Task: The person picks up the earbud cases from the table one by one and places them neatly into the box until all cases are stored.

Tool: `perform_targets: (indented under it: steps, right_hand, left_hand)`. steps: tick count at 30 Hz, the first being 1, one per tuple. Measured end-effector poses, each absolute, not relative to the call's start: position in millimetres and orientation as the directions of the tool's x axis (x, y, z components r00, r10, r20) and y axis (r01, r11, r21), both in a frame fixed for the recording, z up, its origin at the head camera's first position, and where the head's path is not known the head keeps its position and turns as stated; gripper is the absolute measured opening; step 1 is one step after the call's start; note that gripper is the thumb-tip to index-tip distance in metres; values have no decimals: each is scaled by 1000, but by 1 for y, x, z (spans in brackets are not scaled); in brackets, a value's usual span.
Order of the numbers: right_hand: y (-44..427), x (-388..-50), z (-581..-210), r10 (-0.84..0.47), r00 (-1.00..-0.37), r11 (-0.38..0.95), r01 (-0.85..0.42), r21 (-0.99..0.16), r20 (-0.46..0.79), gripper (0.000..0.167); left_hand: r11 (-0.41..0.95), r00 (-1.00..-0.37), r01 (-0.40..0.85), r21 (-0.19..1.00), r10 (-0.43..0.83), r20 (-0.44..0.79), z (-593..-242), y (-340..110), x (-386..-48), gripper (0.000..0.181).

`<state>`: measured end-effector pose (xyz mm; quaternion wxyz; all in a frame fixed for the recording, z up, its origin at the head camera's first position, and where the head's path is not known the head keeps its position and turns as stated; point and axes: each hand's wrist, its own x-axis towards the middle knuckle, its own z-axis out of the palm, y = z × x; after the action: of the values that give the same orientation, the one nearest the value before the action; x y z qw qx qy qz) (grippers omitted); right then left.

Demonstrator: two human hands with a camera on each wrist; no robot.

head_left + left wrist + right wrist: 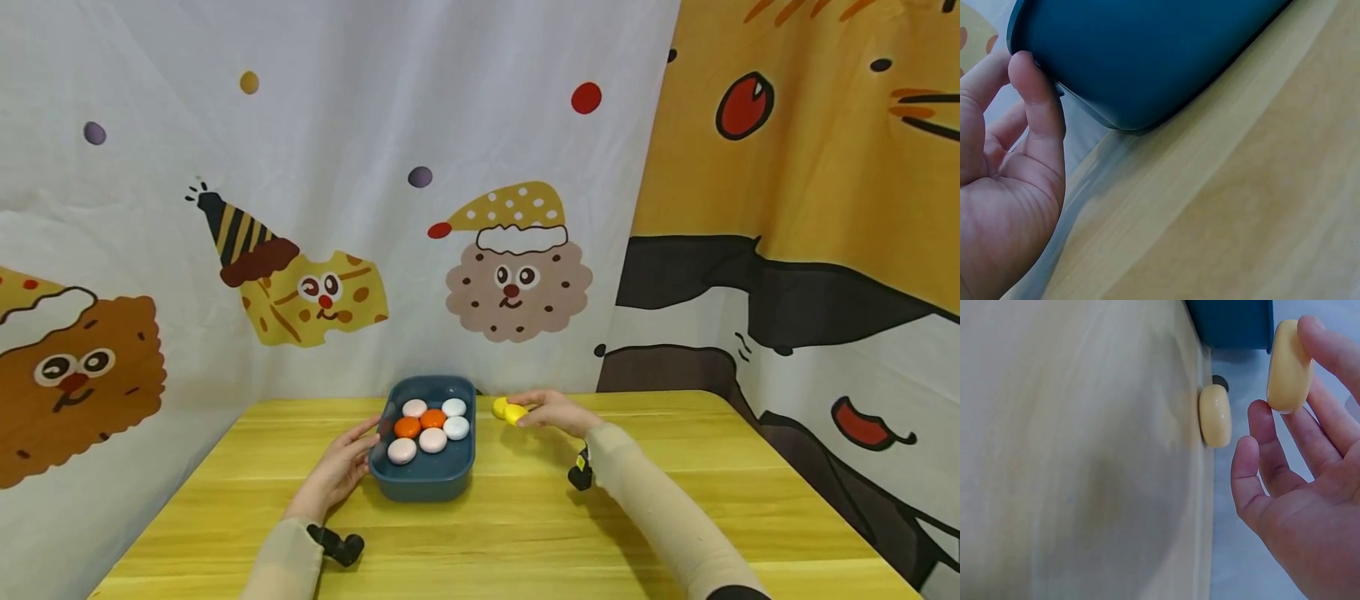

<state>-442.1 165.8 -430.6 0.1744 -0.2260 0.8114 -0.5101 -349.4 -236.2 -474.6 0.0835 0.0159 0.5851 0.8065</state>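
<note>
A dark blue rectangular box (pixel 422 490) stands on the table, with several smooth rounded discs inside: orange (pixel 407 427), pale pink (pixel 402 452) and white (pixel 456 428). My left hand (pixel 341 471) is at its left side, thumb and fingers holding the rim; the left wrist view shows the thumb (pixel 1025 78) against the box wall. To the right of the box, my right hand (pixel 553 412) pinches a yellow disc (pixel 1289 369) between thumb and fingertips, raised off the table. A second yellow disc (pixel 1215 417) rests near the table's far edge, just beyond the held one.
The wooden table (pixel 480 550) reaches back to a white curtain (pixel 337 108) printed with cartoon figures. A small dark round object (pixel 1220 382) sits at the table's far edge, between the box and the resting disc. Each wrist wears a black strap-on camera (pixel 337 546).
</note>
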Motion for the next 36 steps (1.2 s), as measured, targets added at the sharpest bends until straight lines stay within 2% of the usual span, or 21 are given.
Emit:
perform_targets:
  steps: [7, 15, 36]
  right_hand:
    - [158, -441, -419, -562, -826, 373, -203, -905, -46, 58]
    - [150, -439, -405, -558, -829, 383, -224, -896, -31, 46]
    - [129, -433, -381, -629, -777, 422, -344, -839, 2, 49]
  left_hand:
    - [-308, -988, -132, 942, 122, -99, -474, -237, -350, 63]
    - [-302, -987, -131, 944, 125, -97, -475, -238, -349, 62]
    - [-311, -985, -87, 947, 171, -34, -476, -236, -350, 64]
